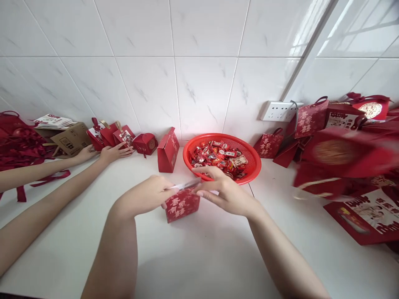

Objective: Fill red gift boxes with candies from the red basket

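A red box with pale writing (182, 205) stands on the white table in front of me. My left hand (149, 193) is closed at the box's left upper edge, its fingertips pinching the box's top. A blurred, pale flat strip lies along that top between my hands. My right hand (220, 189) has its fingers spread at the box's right upper corner, the index finger stretched over the near rim of a red plastic basket (255, 170). Red-wrapped sweets (218, 158) lie in the basket.
Another person's hands (114, 153) reach in from the left to small red boxes (109, 135). A taller red box (168, 151) stands left of the basket. Red ribbons (25, 145) lie far left. Red gift bags (311, 120) pile up at right, below a socket strip (279, 111).
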The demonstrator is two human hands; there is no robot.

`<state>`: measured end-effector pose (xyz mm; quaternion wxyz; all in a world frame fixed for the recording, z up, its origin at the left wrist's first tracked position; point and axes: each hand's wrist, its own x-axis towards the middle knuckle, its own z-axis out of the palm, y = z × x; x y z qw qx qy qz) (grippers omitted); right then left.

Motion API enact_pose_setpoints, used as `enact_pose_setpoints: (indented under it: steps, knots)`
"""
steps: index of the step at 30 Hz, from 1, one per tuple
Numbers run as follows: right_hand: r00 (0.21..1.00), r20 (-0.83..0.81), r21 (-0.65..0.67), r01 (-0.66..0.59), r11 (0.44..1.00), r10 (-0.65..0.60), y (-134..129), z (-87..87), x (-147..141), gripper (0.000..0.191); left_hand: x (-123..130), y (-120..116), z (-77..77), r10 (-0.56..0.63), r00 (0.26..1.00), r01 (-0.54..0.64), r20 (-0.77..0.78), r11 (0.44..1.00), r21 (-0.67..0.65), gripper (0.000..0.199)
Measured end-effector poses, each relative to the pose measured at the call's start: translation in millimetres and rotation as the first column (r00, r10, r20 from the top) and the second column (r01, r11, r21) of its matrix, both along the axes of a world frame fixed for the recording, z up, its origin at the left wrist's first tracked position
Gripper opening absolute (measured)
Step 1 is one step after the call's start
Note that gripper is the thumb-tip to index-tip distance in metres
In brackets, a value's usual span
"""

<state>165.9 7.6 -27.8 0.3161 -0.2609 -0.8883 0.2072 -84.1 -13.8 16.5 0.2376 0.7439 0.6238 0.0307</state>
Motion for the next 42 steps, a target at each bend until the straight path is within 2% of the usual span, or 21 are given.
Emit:
enact_pose_setpoints:
  steps: [3, 4, 8, 11, 16, 19, 22, 25, 29, 33, 35, 37, 40, 42]
  knots:
    - [0.992, 0.108, 0.033, 0.068, 0.997, -0.071, -1.2, -10.9, -8.3, 0.024, 18.4, 1.6, -6.4, -0.163, 0.983, 0.169, 0.084, 0.983, -0.076, 0.042]
    - [0.984, 0.141, 0.039, 0.102, 0.994, -0.107, -0.4, -13.7, -9.5, 0.023, 23.2, 3.4, -8.7, -0.177, 0.981, 0.182, 0.081, 0.981, -0.067, 0.042]
    - [0.973, 0.189, 0.047, 0.127, 0.991, -0.134, 1.9, -15.7, -7.0, 0.009, 33.1, 12.7, -17.5, -0.185, 0.982, 0.184, 0.047, 0.983, 0.009, 0.044]
    - [0.985, 0.147, 0.039, 0.087, 0.995, -0.091, 0.2, -11.2, -1.1, 0.019, 33.1, 18.8, -22.8, -0.156, 0.985, 0.153, 0.07, 0.987, 0.054, 0.043]
    - [0.987, 0.149, 0.0, 0.059, 0.998, -0.059, -1.5, -8.0, 7.5, 0.027, 32.0, 22.2, -25.8, -0.149, 0.986, 0.147, 0.074, 0.989, 0.02, 0.043]
    - [0.985, 0.141, -0.066, 0.114, 0.991, -0.104, -3.0, -7.2, 10.3, 0.03, 34.1, 21.4, -25.6, -0.184, 0.982, 0.184, 0.031, 0.983, 0.02, 0.036]
    - [0.974, 0.145, -0.103, 0.189, 0.977, -0.173, -5.3, -5.7, 11.8, 0.02, 36.3, 20.4, -25.8, -0.195, 0.981, 0.195, 0.002, 0.98, 0.049, 0.036]
    - [0.963, 0.154, -0.136, 0.244, 0.96, -0.222, -3.6, -7.5, 12.5, 0.022, 36.3, 20.3, -26.8, -0.196, 0.979, 0.199, -0.051, 0.978, 0.066, 0.033]
    - [0.971, 0.098, -0.213, 0.232, 0.949, -0.216, 4.0, -16.0, 10.2, 0.017, 34.8, 21.3, -28.5, -0.204, 0.979, 0.203, -0.019, 0.978, -0.038, 0.039]
    - [0.969, 0.088, -0.203, 0.245, 0.948, -0.231, 7.2, -20.3, 5.4, 0.019, 33.1, 19.6, -24.7, -0.191, 0.98, 0.195, 0.05, 0.977, -0.091, 0.045]
    - [0.962, 0.071, -0.17, 0.273, 0.947, -0.265, 6.8, -18.1, 6.7, 0.019, 28.3, 16.1, -17.9, -0.164, 0.985, 0.168, 0.052, 0.982, -0.083, 0.044]
    - [0.947, 0.035, -0.134, 0.32, 0.938, -0.318, 6.0, -13.1, 13.0, 0.017, 17.7, 11.9, -8.9, -0.089, 0.995, 0.092, 0.05, 0.994, -0.061, 0.041]
    - [0.916, 0.009, -0.122, 0.398, 0.909, -0.4, 5.3, -3.1, 30.1, 0.014, -8.2, 11.2, 0.6, 0.132, 0.991, -0.132, -0.017, 0.99, 0.048, 0.037]
    - [0.894, 0.03, -0.132, 0.446, 0.885, -0.446, 5.8, 2.7, 42.8, 0.015, -26.5, 18.3, -0.8, 0.304, 0.95, -0.287, -0.078, 0.943, 0.17, 0.035]
